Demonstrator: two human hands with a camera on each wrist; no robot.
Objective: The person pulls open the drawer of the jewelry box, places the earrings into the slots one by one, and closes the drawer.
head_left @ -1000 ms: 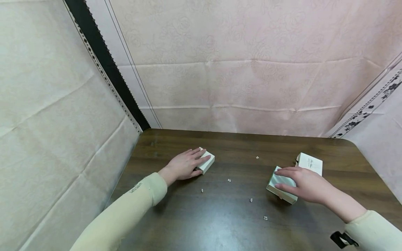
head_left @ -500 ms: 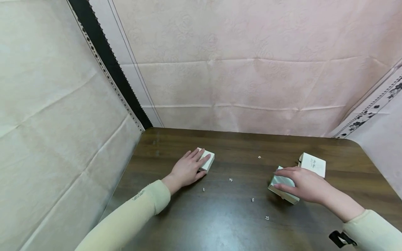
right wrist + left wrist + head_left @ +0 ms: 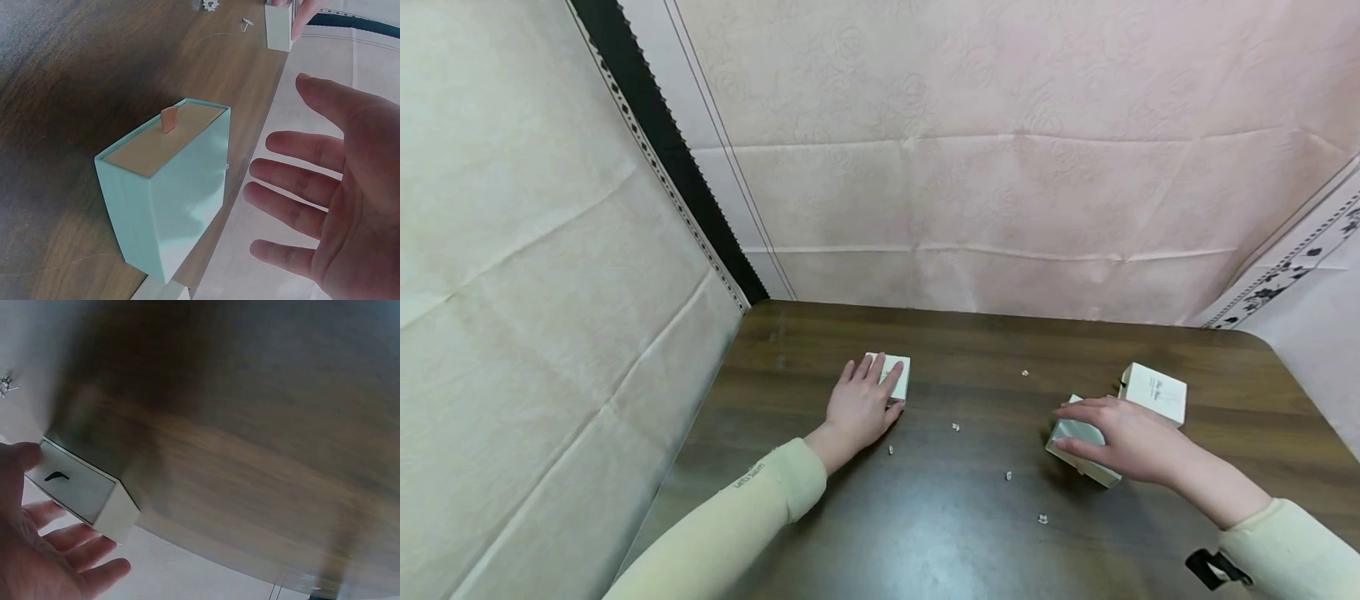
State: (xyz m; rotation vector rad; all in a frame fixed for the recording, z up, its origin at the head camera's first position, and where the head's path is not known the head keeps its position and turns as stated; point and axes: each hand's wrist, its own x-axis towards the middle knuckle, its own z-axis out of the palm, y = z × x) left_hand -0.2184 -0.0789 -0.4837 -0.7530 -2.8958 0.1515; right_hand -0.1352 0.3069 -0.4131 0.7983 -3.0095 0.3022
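My left hand (image 3: 859,408) rests on a small white box (image 3: 903,385) at the back of the table, left of centre. Its fingers lie spread across the top, and the thumb touches the near end. In the left wrist view that box (image 3: 81,487) shows an end face with a small black pull tab (image 3: 57,476). Over a mint-green box (image 3: 1081,432) hovers my right hand (image 3: 1131,437), its fingers extended. The right wrist view shows a gap between this hand (image 3: 337,187) and the mint box (image 3: 187,194), which has a brown tab (image 3: 169,120) on its drawer end.
Another white box (image 3: 1156,392) with printing on top lies just behind the mint one. Several tiny shiny pieces, like this stud-like one (image 3: 956,427), are scattered between the hands on the dark wooden table (image 3: 947,525). Pale cloth (image 3: 970,167) hangs behind the table.
The left hand and the white box under it have turned counterclockwise, so the box sits squarer to the table's back edge. The right hand stays over the mint box. The head view has shifted slightly.
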